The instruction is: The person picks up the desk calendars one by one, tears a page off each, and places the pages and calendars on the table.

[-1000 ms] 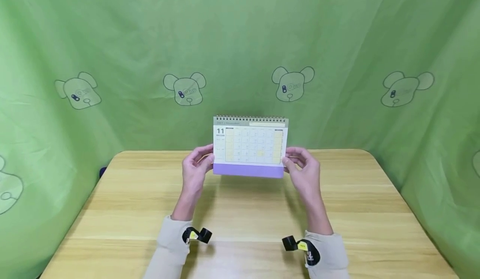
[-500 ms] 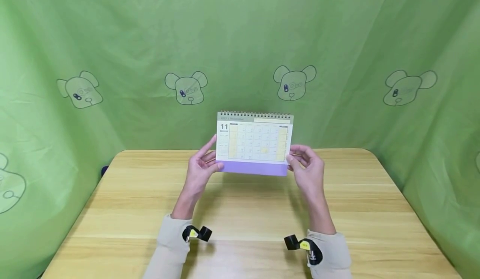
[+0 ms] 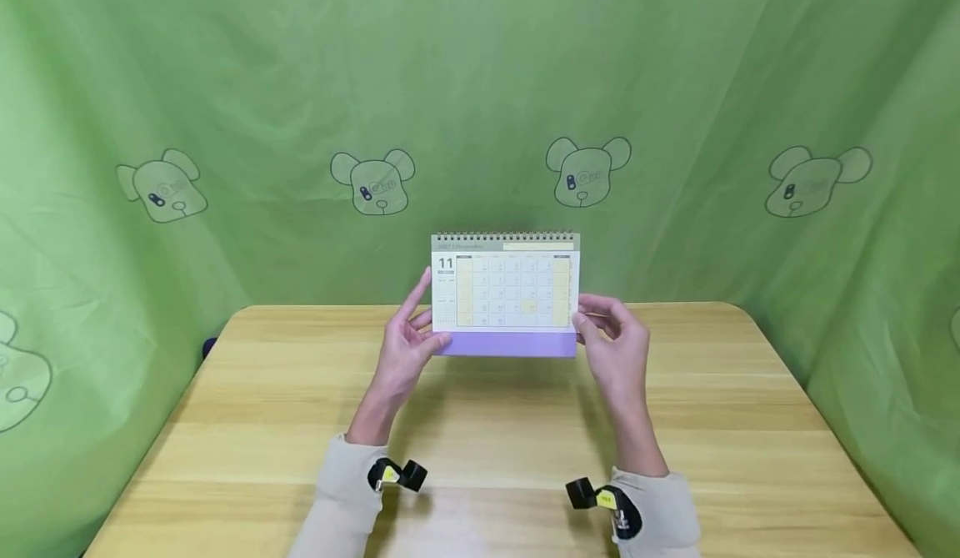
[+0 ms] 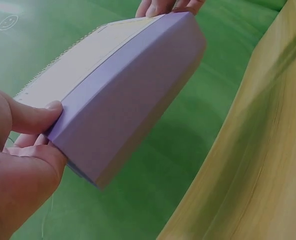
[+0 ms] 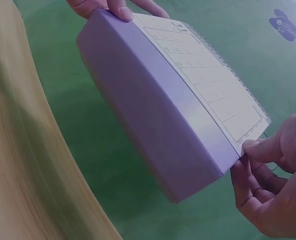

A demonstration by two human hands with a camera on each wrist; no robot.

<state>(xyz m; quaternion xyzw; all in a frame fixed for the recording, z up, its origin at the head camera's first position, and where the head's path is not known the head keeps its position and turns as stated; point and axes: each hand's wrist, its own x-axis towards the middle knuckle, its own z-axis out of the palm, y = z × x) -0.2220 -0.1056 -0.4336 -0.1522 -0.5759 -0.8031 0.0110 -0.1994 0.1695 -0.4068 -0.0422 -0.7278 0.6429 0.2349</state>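
Observation:
A spiral-bound desk calendar point(image 3: 513, 291) with a purple base is held up above the table, its page marked 11 facing me. My left hand point(image 3: 405, 349) grips its lower left corner, thumb on the purple strip and forefinger stretched up along the side. At the lower right edge, my right hand point(image 3: 617, 345) pinches the calendar between thumb and fingers. Both wrist views show the purple underside, and the left wrist view shows the thumb point(image 4: 40, 117) pressed on the base. In the right wrist view the right thumb point(image 5: 262, 150) lies on the page's corner.
A wooden table point(image 3: 495, 449) lies beneath the hands. Green cloth point(image 3: 480, 82) printed with cartoon bear heads hangs behind and at both sides. A dark blue object point(image 3: 209, 346) shows at the table's left edge. Each sleeve carries a small black camera.
My left hand has shifted its grip: the forefinger has straightened up the side and the thumb has moved onto the purple strip. The calendar rose slightly, then came back down.

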